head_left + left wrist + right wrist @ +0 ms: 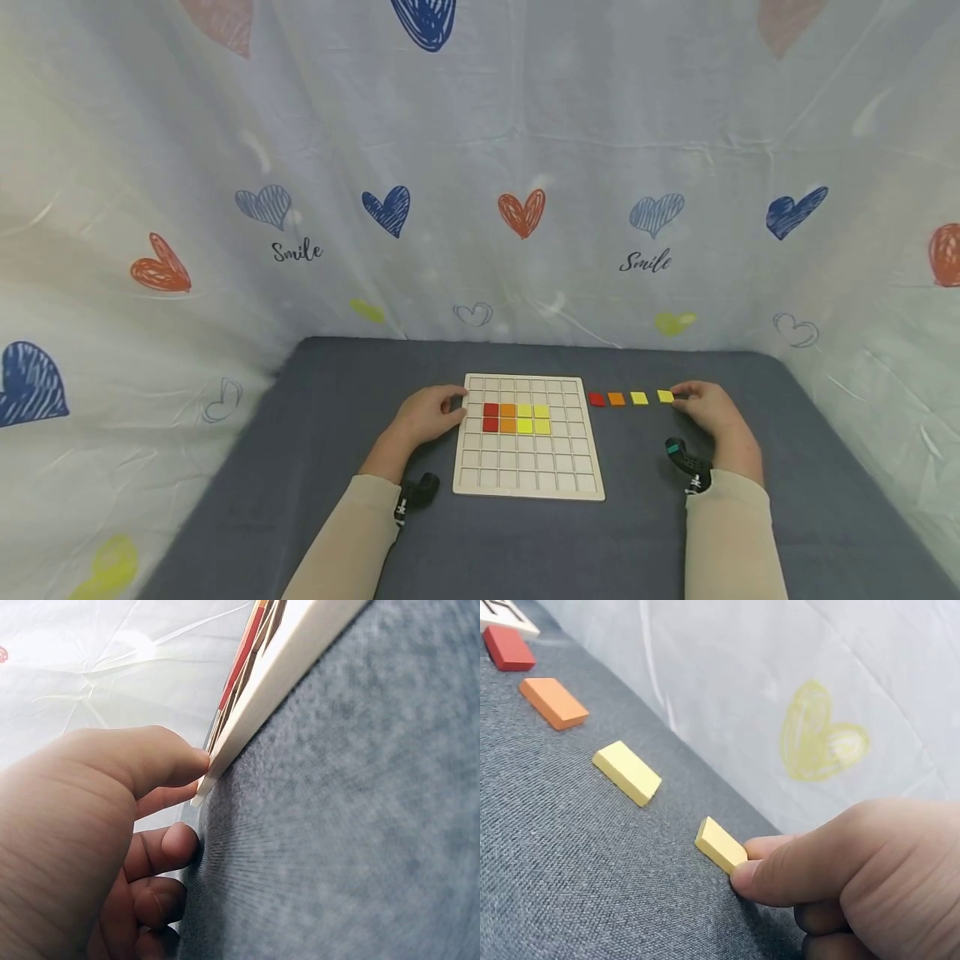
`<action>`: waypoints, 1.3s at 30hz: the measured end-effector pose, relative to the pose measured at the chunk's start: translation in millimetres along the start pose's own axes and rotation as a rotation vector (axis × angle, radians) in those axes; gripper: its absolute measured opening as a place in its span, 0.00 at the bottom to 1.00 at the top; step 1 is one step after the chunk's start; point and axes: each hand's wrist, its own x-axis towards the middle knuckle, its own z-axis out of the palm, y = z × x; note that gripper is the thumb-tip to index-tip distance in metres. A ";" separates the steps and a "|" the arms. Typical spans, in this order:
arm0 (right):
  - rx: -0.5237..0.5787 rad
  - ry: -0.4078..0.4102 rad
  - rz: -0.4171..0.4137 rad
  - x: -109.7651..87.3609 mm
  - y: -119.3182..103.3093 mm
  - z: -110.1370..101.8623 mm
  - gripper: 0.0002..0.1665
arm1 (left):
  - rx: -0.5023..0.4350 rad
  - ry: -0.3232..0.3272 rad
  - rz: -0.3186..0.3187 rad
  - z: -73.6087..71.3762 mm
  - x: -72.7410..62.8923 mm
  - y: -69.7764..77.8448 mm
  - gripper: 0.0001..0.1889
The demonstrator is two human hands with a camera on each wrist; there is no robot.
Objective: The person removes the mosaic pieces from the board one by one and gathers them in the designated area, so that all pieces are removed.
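A pale wooden grid board (530,481) lies on the grey cloth, with red (491,417), orange (507,417) and yellow tiles (533,419) set in two rows of its cells. At the board's left edge my left hand (424,414) rests thumb and index fingertips apart along the side; its other fingers curl loosely in the left wrist view. To the right of the board, my right hand (711,408) pinches a yellow tile (721,844) between thumb and index finger, close over the cloth. It is the rightmost of a row of loose tiles.
Between the board and my right hand lie a red tile (510,649), an orange tile (553,703) and another yellow tile (628,773), spaced apart. A white curtain (570,275) printed with hearts hangs behind and beside the cloth-covered table (360,367).
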 end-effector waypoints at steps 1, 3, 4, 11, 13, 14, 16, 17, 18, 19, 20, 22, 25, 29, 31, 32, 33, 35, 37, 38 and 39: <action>-0.001 0.002 -0.003 0.3 0.5 0.5 0.24 | 0.001 -0.001 0.000 -0.3 -0.3 0.3 0.21; -0.001 0.006 -0.003 1.1 0.9 1.4 0.24 | 0.002 0.000 -0.001 -0.7 -0.8 0.7 0.21; 0.000 0.006 -0.002 1.4 1.0 1.4 0.24 | 0.000 0.000 -0.002 -0.9 -1.1 0.9 0.21; -0.028 -0.014 -0.004 -2.9 -6.1 -5.5 0.27 | 0.001 -0.002 -0.004 -1.3 -0.5 0.8 0.21; -0.021 -0.014 -0.019 -4.6 -10.7 -8.7 0.28 | -0.003 -0.003 0.000 -1.5 -0.1 0.6 0.21; -0.014 -0.013 -0.027 -5.5 -13.5 -10.3 0.29 | -0.005 -0.003 0.001 -1.4 0.3 0.3 0.21; 0.009 -0.009 -0.044 -7.7 -20.2 -13.2 0.30 | -0.007 -0.002 0.004 -1.3 1.0 -0.2 0.21; 0.016 -0.007 -0.055 -8.6 -23.3 -14.7 0.31 | -0.007 -0.001 0.007 -1.1 0.9 -0.5 0.21; 0.017 -0.001 -0.069 -9.8 -26.5 -16.0 0.32 | -0.005 0.000 0.008 -1.0 1.0 -0.8 0.21; 0.017 0.004 -0.078 -11.1 -29.9 -17.3 0.34 | -0.005 0.000 0.008 -0.8 0.9 -1.0 0.21; 0.022 0.008 -0.086 -12.2 -33.2 -18.4 0.36 | -0.002 -0.001 0.007 -0.6 1.1 -1.3 0.21; 0.018 0.019 -0.106 -13.8 -39.1 -20.3 0.40 | -0.003 0.000 0.007 -0.6 0.7 -1.4 0.21; 0.033 0.022 -0.127 -15.2 -48.0 -22.4 0.44 | -0.007 -0.001 0.005 -0.7 0.5 -1.2 0.21; 0.064 0.039 -0.163 -17.2 -59.4 -23.8 0.43 | -0.010 0.000 0.009 -1.3 0.3 -0.1 0.21; 0.074 0.053 -0.184 -18.8 -65.7 -24.3 0.41 | -0.009 -0.002 0.009 -1.6 -0.1 0.4 0.21; 0.081 0.061 -0.190 -19.4 -68.8 -24.6 0.41 | -0.008 -0.004 0.008 -1.8 -0.3 0.6 0.21; 0.084 0.069 -0.200 -19.9 -71.8 -24.9 0.41 | -0.006 -0.004 0.007 -1.9 -0.5 0.8 0.21; 0.090 0.079 -0.216 -21.4 -78.6 -25.8 0.41 | -0.004 -0.005 0.010 -2.0 -1.0 1.1 0.21; 0.101 0.083 -0.244 -23.2 -85.8 -26.1 0.40 | -0.004 -0.003 0.012 -2.3 -1.4 1.5 0.21; 0.111 0.083 -0.262 -24.2 -89.9 -26.0 0.39 | -0.004 -0.003 0.013 -2.5 -1.6 1.8 0.21; 0.123 0.080 -0.282 -26.1 -95.0 -25.9 0.38 | -0.005 -0.001 0.014 -2.7 -1.7 2.0 0.20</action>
